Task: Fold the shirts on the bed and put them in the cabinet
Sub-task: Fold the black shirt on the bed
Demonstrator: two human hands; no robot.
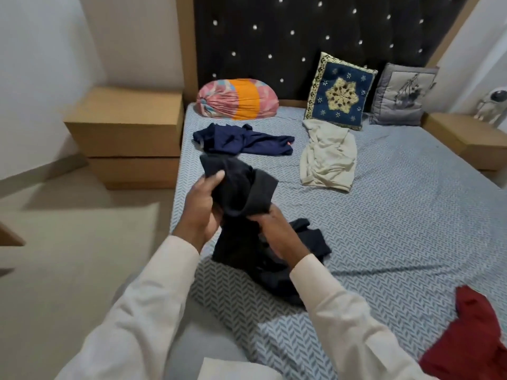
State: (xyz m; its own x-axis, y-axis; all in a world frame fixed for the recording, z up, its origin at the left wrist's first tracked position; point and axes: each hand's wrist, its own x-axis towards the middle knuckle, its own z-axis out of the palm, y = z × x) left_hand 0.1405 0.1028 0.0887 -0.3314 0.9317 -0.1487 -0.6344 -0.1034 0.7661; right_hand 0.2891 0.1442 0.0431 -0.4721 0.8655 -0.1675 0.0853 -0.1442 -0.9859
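The black shirt (238, 187) is bunched and lifted over the left edge of the bed (397, 215), with its lower part trailing on the sheet. The left hand (201, 207) grips its top, thumb curled over the cloth. The right hand (274, 231) clutches a fold lower down. Farther up the bed lie a navy shirt (241, 139) and a cream shirt (326, 154), and a red shirt (466, 338) lies at the near right.

bolster (237, 98), blue cushion (340, 91), grey cushion (403, 97) nr headboard (274, 37)

Bare sheet (397, 215) rt of shirts.
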